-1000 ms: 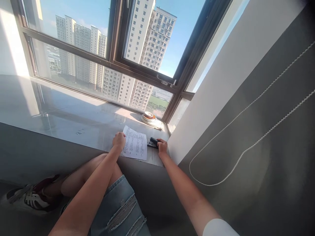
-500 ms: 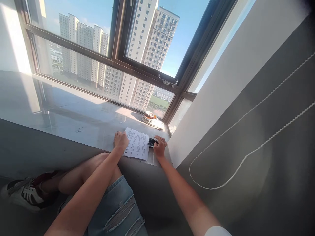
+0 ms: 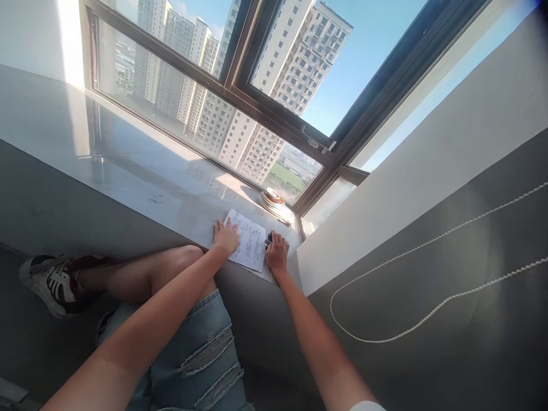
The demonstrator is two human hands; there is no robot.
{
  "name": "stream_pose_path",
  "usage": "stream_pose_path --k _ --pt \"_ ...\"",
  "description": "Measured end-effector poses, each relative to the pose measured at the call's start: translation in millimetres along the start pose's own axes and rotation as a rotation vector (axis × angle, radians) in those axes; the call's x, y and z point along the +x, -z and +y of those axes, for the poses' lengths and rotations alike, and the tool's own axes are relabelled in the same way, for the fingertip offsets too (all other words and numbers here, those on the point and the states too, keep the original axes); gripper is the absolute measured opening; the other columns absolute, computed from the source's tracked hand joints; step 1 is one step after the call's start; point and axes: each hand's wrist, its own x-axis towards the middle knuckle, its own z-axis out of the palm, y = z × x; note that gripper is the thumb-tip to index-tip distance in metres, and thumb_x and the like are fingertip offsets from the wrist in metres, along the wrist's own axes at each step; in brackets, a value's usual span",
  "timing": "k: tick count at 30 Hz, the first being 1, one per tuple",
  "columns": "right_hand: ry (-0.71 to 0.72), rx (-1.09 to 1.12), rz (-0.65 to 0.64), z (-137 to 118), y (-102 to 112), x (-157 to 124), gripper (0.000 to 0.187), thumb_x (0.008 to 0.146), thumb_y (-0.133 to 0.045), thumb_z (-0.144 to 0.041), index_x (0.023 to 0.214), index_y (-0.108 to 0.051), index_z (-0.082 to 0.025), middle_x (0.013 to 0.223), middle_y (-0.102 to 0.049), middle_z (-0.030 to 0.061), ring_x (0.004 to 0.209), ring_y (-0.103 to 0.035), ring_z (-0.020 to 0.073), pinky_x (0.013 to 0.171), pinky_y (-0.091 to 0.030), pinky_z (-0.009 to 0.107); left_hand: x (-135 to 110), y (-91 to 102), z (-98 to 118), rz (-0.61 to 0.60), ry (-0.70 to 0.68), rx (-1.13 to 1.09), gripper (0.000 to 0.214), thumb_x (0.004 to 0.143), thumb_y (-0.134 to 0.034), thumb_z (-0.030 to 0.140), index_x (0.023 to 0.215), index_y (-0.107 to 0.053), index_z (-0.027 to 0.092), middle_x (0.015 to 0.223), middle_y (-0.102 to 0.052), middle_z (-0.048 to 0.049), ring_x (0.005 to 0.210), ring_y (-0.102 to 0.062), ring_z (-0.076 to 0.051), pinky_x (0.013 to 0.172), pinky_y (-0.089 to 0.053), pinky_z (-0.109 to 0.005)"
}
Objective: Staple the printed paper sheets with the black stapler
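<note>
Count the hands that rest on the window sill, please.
2. The left hand lies flat on the printed paper on the window sill. The right hand covers a dark object at the paper's right edge. No other hands show.

Both bare arms extend from the lower edge toward the frame centre. Left hand (image 3: 226,238): palm down, fingers spread flat. Right hand (image 3: 277,254): palm down, fingers pointing forward, slightly bent; grip not discernible. The hands lie near each other, not touching.
</note>
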Motion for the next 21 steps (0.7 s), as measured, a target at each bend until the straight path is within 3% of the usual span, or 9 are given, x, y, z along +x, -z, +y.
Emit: stream_pose_path --k 4,10,21 --pt "0.023 -0.032 -0.022 -0.1 -0.3 0.0 0.05 0.1 -0.03 -0.015 0.145 -0.05 -0.021 0.133 -0.061 0.0139 0.124 -0.05 0.0278 0.114 -0.024 0.046 2.4 -1.3 -0.7 -0.031 -0.004 -0.006 0.063 0.102 -0.034 0.039 0.163 -0.036 0.022 0.174 -0.016 -0.0107 0.158 -0.01 -0.044 0.125 -0.009 -0.062" --pt "0.042 -0.059 -0.04 -0.1 -0.8 1.2 0.051 0.1 -0.031 -0.017 0.147 -0.05 -0.021 0.13 -0.062 0.0141 0.119 -0.052 0.0282 0.107 -0.029 0.045 2.6 -4.7 0.1 -0.027 -0.004 -0.015 0.063 0.102 -0.033 0.038 0.162 -0.037 0.021 0.172 -0.021 -0.0118 0.157 -0.011 -0.044 0.125 -0.007 -0.065" --pt "0.067 -0.078 -0.07 -1.4 1.3 4.3 0.048 0.101 -0.033 -0.019 0.145 -0.052 -0.023 0.127 -0.062 0.0116 0.117 -0.051 0.027 0.103 -0.029 0.042 6.4 -11.3 -1.4 0.027 -0.016 -0.06 0.061 0.099 -0.038 0.035 0.158 -0.045 0.02 0.17 -0.026 -0.0155 0.156 -0.013 -0.047 0.122 -0.005 -0.07"
